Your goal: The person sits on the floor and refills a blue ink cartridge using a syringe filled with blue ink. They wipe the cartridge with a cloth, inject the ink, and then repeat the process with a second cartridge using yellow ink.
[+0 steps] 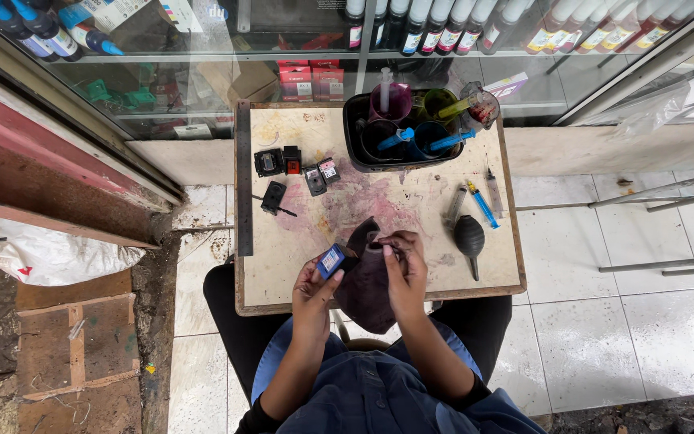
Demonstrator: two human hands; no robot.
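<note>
Head view: syringes in black tub

Your left hand shows you a black ink cartridge with a bright blue label that carries a small white patch. Under your right hand you see a dark maroon cloth, the same wine tone throughout. The small table is pale cream, blotched with pink and magenta stains and a few yellowish smears. You have four more black cartridges near its far edge, one with an orange-red face, one with a white label. The tub is black; its cups are magenta, green and blue. One syringe is blue, the bulb blower black. Your sleeves are denim blue.
</note>
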